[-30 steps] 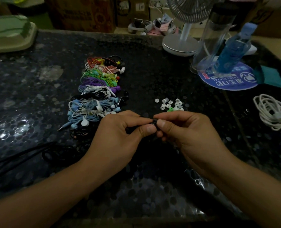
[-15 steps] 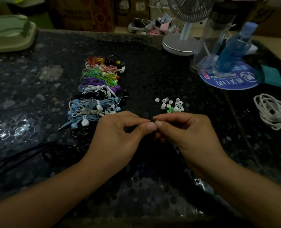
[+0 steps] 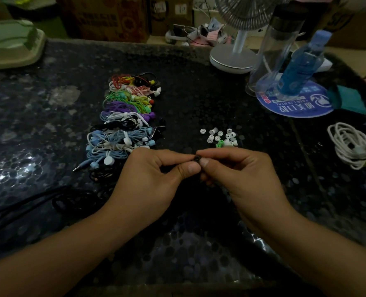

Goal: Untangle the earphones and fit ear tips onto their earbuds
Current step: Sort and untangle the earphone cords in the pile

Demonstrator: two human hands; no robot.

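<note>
My left hand [image 3: 154, 179] and my right hand [image 3: 240, 174] meet fingertip to fingertip over the dark table. Between thumbs and forefingers they pinch a small black earbud with a black ear tip [image 3: 197, 157]; which hand holds which part I cannot tell. A black earphone cord [image 3: 74, 200] trails off to the left below my left hand. Just behind my right hand lies a small heap of loose white and green ear tips [image 3: 219, 137]. A row of bundled coloured earphones [image 3: 124, 121] lies behind my left hand.
A desk fan base [image 3: 231, 58], a clear tumbler [image 3: 272, 56] and a blue bottle [image 3: 300, 65] on a round blue mat [image 3: 293, 103] stand at the back right. A coiled white cable [image 3: 349, 144] lies at the right edge. A green-and-cream case [image 3: 10, 43] sits far left.
Both hands stay pinched together on the black piece; the fingers have shifted slightly, and the tip's round opening now shows between the fingertips.
</note>
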